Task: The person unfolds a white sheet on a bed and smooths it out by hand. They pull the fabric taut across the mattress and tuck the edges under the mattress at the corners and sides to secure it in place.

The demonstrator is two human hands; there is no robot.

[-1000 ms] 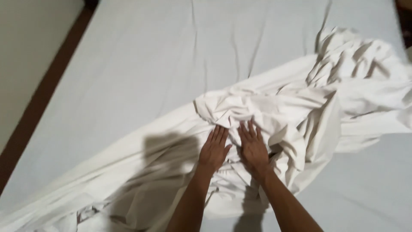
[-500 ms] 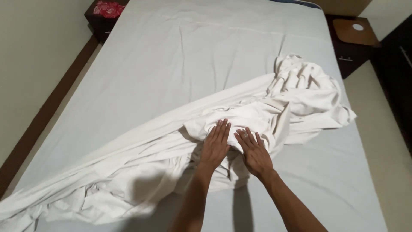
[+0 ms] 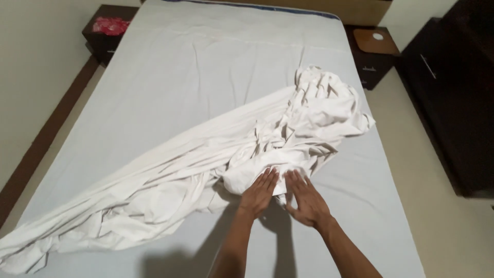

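A crumpled white sheet (image 3: 206,159) lies diagonally across a bed with a pale blue fitted cover (image 3: 170,77), bunched highest at the right. My left hand (image 3: 260,191) rests flat on the near edge of the bunched cloth, fingers stretched forward. Close beside it my right hand (image 3: 304,198) lies flat with fingers apart, fingertips touching the same edge. Neither hand grips the cloth. Both forearms reach in from the bottom of the view.
A dark nightstand (image 3: 105,31) with a red thing on top stands at the bed's far left. Another nightstand (image 3: 375,49) is at the far right, and a dark wardrobe (image 3: 453,98) fills the right side. A beige wall (image 3: 31,77) runs along the left.
The view has pulled back and tilted up, showing the whole bed and the furniture. My hands have slid toward me, from on top of the bunched cloth to its near edge.
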